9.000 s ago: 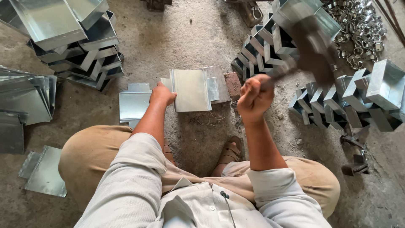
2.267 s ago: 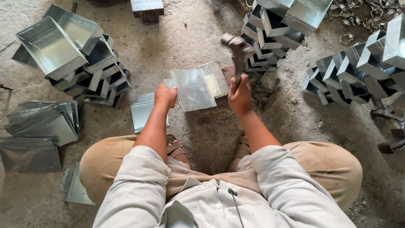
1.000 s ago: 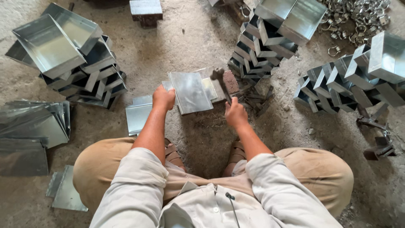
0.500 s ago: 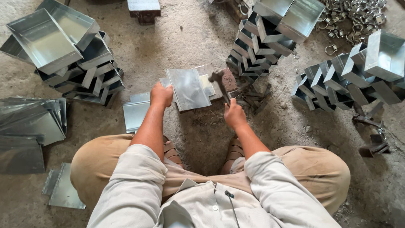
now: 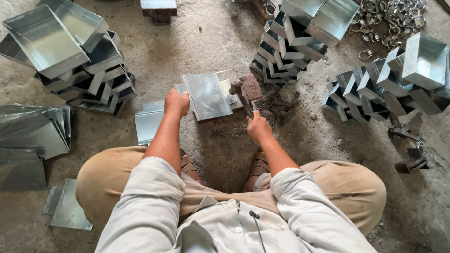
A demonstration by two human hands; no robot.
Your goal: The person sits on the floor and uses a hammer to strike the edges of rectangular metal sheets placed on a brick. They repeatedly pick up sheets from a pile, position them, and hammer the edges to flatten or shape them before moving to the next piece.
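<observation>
I squat on a concrete floor. My left hand (image 5: pixel 176 103) grips the near left edge of a flat galvanised metal sheet (image 5: pixel 207 95) that rests on a block. My right hand (image 5: pixel 258 126) is closed around the handle of a hammer (image 5: pixel 240 93), whose head lies low beside the sheet's right edge, next to a reddish brick (image 5: pixel 251 86).
Stacks of folded metal trays stand at the far left (image 5: pixel 70 56), far centre (image 5: pixel 300 37) and right (image 5: pixel 393 79). Flat sheets (image 5: pixel 28 136) lie at the left, one more (image 5: pixel 149 122) by my left knee. Metal rings (image 5: pixel 389 18) are heaped at top right.
The hammer, raised high nine seconds ago, has come down and now rests low by the sheet. My right hand has drawn back toward me. The left hand stays on the sheet.
</observation>
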